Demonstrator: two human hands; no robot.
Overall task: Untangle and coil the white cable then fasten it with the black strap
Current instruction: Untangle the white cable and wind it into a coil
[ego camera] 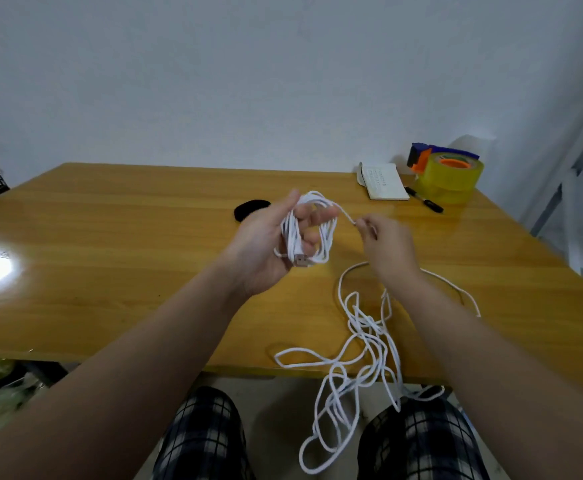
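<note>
The white cable (329, 237) is thin, round and matte. Part of it is wound into a bundle of several oval loops, with a USB plug (302, 261) sticking out at the bundle's lower end. The left hand (265, 244), palm up above the middle of the table (127, 237), has its grip round this bundle: the loops run around the curled fingers, and the thumb stands up beside them. From the top of the bundle a single strand leads right to the right hand (387, 247), whose grip seems to be a fingertip pinch on that strand, though the fingertips are blurred. Below the right wrist the cable drops to the table in loose, crossing loops, forms a tangle near the near edge toward the right, and spills over that edge onto checked trousers (207, 438). The black strap (250, 209) lies flat on the table just beyond the left hand, toward the far edge, apart from the cable.
</note>
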